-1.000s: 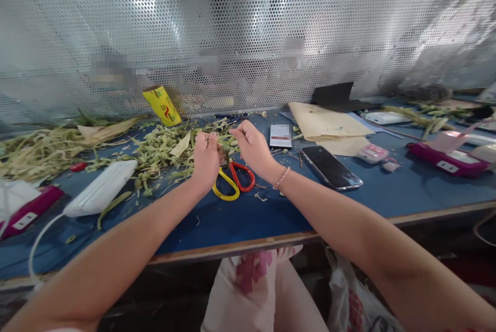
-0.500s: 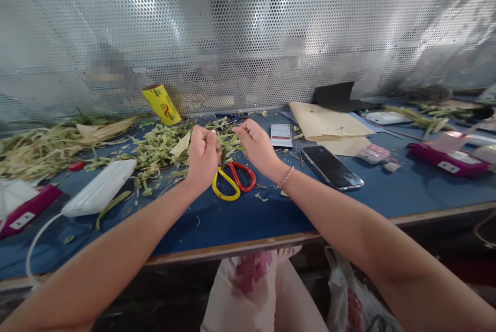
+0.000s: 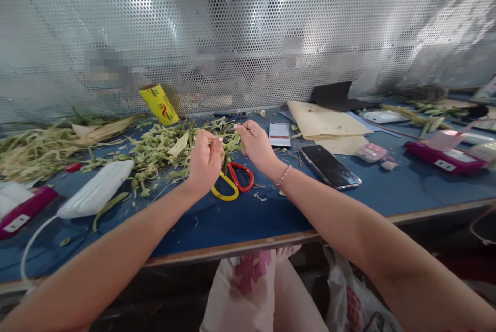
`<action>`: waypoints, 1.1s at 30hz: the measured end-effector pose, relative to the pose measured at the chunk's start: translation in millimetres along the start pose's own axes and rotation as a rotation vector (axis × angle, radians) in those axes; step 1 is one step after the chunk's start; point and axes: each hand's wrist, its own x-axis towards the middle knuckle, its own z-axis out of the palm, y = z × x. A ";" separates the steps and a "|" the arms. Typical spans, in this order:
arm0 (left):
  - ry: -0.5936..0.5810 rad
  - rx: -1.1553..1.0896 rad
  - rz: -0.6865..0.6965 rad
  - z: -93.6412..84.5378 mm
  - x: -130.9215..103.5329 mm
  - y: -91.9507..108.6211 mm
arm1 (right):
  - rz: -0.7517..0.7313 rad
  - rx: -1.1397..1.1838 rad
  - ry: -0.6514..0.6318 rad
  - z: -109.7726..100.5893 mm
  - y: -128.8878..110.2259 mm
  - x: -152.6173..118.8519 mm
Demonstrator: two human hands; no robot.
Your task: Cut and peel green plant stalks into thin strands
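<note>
Over the middle of the blue table (image 3: 248, 218), my left hand (image 3: 206, 159) is closed, its thumb and fingers pinched on something too small to make out. Just right of it, my right hand (image 3: 256, 147) pinches a green plant piece (image 3: 233, 144) between thumb and fingers. Below and between the hands lie scissors with one yellow loop (image 3: 227, 196) and one red loop (image 3: 251, 179); their blades are hidden. A pile of green plant scraps (image 3: 155, 151) spreads left of and behind my left hand.
A yellow tube (image 3: 159, 105) leans near the perforated metal panel (image 3: 240, 17). On the right are a phone (image 3: 329, 167), brown paper (image 3: 323, 121), a small white card (image 3: 279, 135) and a magenta device (image 3: 445, 159). A white device (image 3: 96, 190) with a cable lies left.
The fingers of my left hand have shifted slightly, with the thumb now turned more toward my right hand. My right hand stays nearly in place. The whole view has moved slightly.
</note>
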 end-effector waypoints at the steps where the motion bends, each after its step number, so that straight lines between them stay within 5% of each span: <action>1: 0.007 -0.027 -0.036 0.2 1.8 0.5 | -0.007 0.000 -0.015 -0.4 -0.5 -0.8; 7: 0.079 -0.063 -0.164 -3.8 15.0 -8.4 | 0.159 0.070 -0.187 -3.2 -2.2 -4.6; 10: 0.039 0.014 -0.129 -6.8 17.1 -14.0 | 0.102 -0.002 -0.298 -4.6 1.9 -2.9; 13: 0.016 0.055 -0.082 -7.8 16.6 -17.2 | 0.012 -0.036 -0.288 -5.3 5.5 -0.4; 19: 0.021 0.023 -0.057 -6.0 16.8 -22.7 | 0.076 0.097 -0.317 -6.2 3.7 1.2; 25: 0.000 -0.085 -0.099 -4.8 18.2 -22.7 | -0.318 -0.616 -0.180 -8.4 -2.2 -6.7; 33: 0.002 -0.237 -0.131 -4.4 19.7 -16.5 | -0.408 -0.913 -0.017 -8.9 -4.9 -12.2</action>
